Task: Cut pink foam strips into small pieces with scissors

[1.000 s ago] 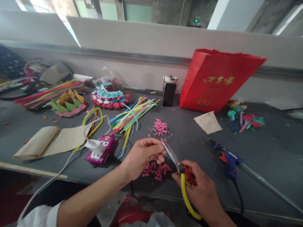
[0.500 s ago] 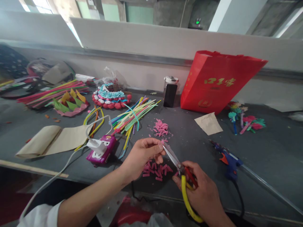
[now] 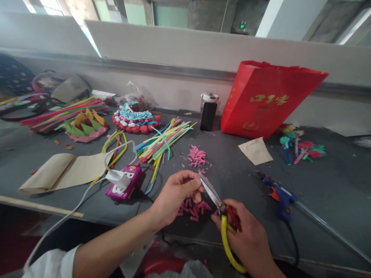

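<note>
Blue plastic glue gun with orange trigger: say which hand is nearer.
Right. The right hand, holding silver metal scissors with a yellow handle, is left of the glue gun and nearer the viewer; the left hand is farther left, by the scissors' tips.

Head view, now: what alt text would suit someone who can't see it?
The right hand holds scissors, their tips by the left hand, over a dark table with two pink scrap piles. Coloured strips and a purple socket lie to the left, a glue gun to the right. Behind stand a phone, a bottle and a red bag.
</note>
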`<control>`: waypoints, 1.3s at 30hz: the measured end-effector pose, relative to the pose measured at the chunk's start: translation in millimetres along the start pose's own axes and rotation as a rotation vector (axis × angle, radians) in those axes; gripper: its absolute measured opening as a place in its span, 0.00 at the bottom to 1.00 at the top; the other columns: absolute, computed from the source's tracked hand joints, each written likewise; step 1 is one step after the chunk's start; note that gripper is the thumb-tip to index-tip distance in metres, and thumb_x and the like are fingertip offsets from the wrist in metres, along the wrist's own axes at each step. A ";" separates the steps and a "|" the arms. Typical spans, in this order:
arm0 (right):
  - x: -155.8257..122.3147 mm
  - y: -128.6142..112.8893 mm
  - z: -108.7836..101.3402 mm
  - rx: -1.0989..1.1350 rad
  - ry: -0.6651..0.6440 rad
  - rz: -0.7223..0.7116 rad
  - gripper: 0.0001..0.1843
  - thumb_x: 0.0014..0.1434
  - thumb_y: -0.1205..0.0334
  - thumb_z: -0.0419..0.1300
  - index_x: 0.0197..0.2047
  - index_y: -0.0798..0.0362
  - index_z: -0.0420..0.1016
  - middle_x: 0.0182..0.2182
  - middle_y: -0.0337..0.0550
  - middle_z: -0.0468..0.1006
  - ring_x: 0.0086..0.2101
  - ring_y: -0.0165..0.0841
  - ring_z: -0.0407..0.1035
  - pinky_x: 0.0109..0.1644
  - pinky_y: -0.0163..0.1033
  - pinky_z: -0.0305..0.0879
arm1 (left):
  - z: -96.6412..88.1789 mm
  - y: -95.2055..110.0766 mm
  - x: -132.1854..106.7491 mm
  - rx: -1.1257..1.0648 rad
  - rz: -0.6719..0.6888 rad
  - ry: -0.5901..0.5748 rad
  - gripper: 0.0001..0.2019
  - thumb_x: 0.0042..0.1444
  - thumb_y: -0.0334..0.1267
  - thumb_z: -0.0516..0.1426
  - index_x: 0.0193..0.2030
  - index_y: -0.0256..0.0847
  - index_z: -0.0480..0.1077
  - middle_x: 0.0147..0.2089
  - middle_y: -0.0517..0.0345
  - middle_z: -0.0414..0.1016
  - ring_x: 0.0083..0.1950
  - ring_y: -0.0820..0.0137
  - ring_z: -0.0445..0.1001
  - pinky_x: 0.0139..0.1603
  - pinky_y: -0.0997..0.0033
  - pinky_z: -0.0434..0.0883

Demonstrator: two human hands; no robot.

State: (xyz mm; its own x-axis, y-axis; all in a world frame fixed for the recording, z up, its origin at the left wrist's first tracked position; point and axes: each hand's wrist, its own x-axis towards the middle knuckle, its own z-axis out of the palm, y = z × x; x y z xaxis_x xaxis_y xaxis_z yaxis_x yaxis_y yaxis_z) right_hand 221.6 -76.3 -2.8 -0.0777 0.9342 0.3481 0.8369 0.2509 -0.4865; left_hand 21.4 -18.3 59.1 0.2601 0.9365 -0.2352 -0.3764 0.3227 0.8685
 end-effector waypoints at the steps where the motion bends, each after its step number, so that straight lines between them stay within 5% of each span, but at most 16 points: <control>1: 0.3 -0.8 -0.1 0.006 0.009 -0.003 0.17 0.57 0.46 0.62 0.43 0.47 0.69 0.25 0.33 0.76 0.24 0.31 0.73 0.28 0.34 0.68 | 0.5 -0.3 -0.3 -0.003 0.002 0.002 0.10 0.51 0.38 0.65 0.30 0.35 0.69 0.27 0.59 0.73 0.21 0.79 0.69 0.23 0.80 0.64; 22: -3.2 1.0 0.8 0.018 -0.014 0.001 0.16 0.58 0.45 0.61 0.43 0.46 0.69 0.30 0.35 0.81 0.29 0.34 0.78 0.32 0.35 0.72 | 0.9 -0.8 -0.3 -0.006 0.006 0.018 0.11 0.48 0.38 0.66 0.29 0.35 0.70 0.26 0.59 0.74 0.20 0.78 0.70 0.22 0.80 0.64; 29: -0.8 4.2 -3.7 0.093 -0.020 0.126 0.18 0.58 0.44 0.61 0.45 0.45 0.66 0.30 0.34 0.81 0.30 0.32 0.78 0.32 0.32 0.71 | -1.6 -3.6 0.2 -0.007 0.009 -0.003 0.10 0.51 0.38 0.65 0.31 0.35 0.70 0.27 0.59 0.74 0.22 0.77 0.71 0.24 0.79 0.65; 39: -3.2 4.2 -1.1 0.004 -0.062 0.051 0.20 0.55 0.45 0.64 0.45 0.46 0.67 0.26 0.33 0.77 0.25 0.32 0.74 0.29 0.35 0.69 | 2.0 -1.7 -2.5 -0.038 0.005 -0.022 0.08 0.51 0.37 0.64 0.30 0.36 0.70 0.27 0.60 0.73 0.22 0.77 0.71 0.25 0.79 0.66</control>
State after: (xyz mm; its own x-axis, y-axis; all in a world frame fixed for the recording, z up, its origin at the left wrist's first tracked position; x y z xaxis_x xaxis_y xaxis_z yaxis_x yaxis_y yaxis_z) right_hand 226.0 -78.5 -5.0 -0.0686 0.9596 0.2730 0.8383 0.2038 -0.5057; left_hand 23.2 -21.5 59.1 0.2777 0.9349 -0.2211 -0.4110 0.3237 0.8522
